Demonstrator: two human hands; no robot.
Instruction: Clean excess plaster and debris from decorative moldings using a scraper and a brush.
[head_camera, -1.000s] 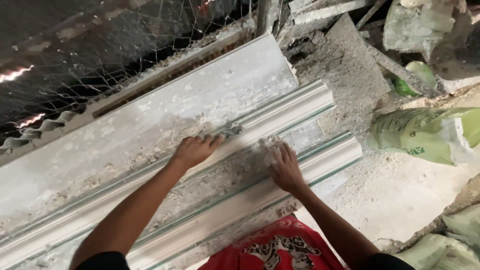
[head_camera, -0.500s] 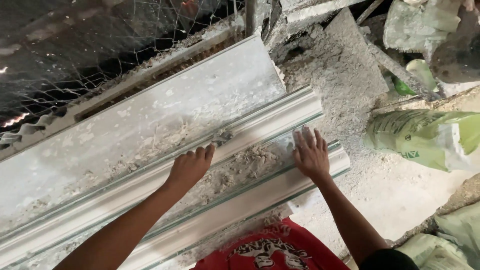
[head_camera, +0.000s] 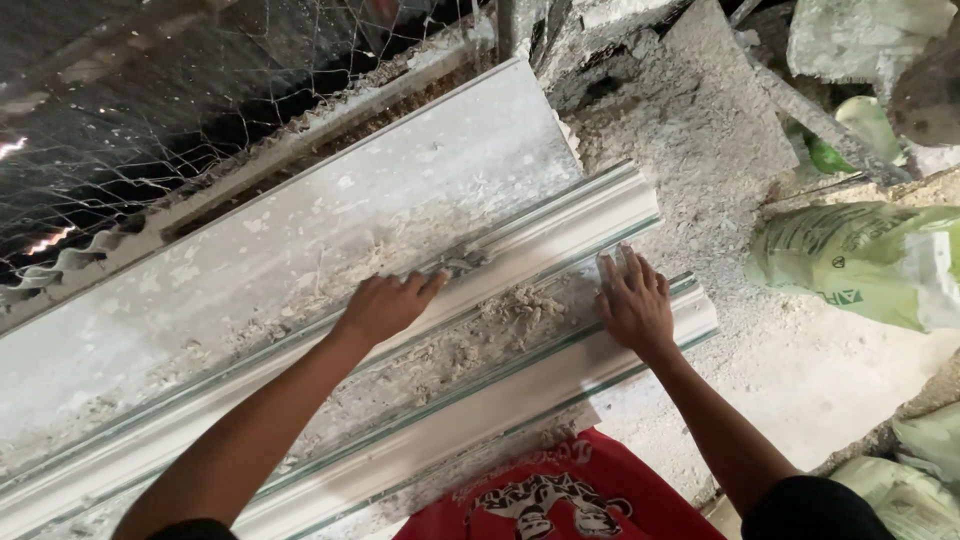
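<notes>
Moulding, white and crusted with plaster crumbs, is pressed flat under the open left hand and open right hand.

You're over a dusty plaster-caked floor; wire mesh upper left, green sacks right, broken slabs behind.

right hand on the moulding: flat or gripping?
Flat. The right hand lies palm down with fingers spread on the white moulding, near its end; no fingers curl around an edge.
</notes>
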